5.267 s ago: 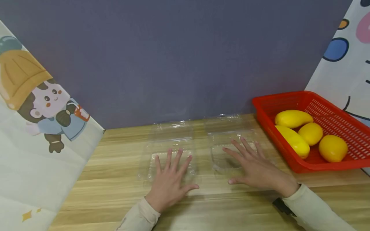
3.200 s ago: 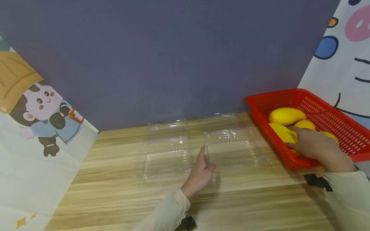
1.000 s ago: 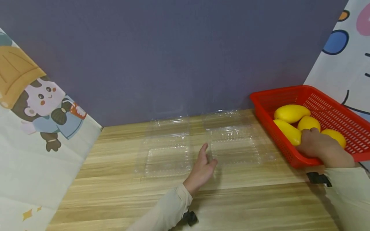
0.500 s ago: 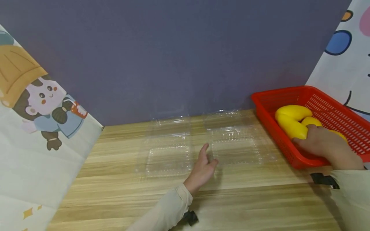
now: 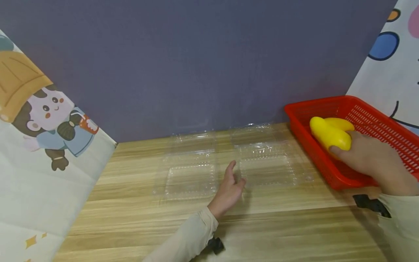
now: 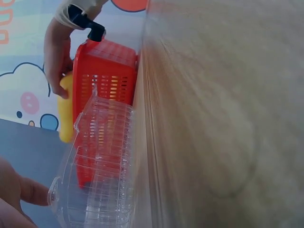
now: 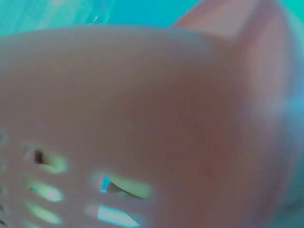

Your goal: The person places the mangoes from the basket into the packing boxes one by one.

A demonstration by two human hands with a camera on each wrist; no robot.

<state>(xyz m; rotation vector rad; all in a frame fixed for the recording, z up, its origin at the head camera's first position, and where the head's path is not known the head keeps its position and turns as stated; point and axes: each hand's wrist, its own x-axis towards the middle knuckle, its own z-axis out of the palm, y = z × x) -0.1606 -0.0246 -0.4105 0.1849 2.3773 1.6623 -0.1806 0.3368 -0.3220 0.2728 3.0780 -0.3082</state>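
At the right, my right hand (image 5: 376, 154) grips a yellow mango (image 5: 330, 134), thumb on its near side, raised above the red basket (image 5: 314, 158). The left wrist view shows this mango (image 6: 65, 111) above the basket's rim. A second mango (image 5: 343, 123) lies behind it; the rounder yellow fruits are hidden by the hand. My left hand (image 5: 227, 193), fingers relaxed, is at the left edge of the right clear plastic clamshell box (image 5: 266, 171), whose lid is raised. In the left wrist view a finger (image 6: 33, 191) meets the box's edge tab.
A second clear clamshell box (image 5: 190, 182) stands open to the left on the wooden table (image 5: 131, 207). Behind rises a grey-blue wall (image 5: 180, 65). Printed panels flank both sides. The basket wall (image 7: 142, 104) fills most of the right wrist view.
My right hand reached into the basket, took hold of the near mango and has raised it, tilting it over the other mango. The left hand moved from the left box to the right box's edge, then stayed.
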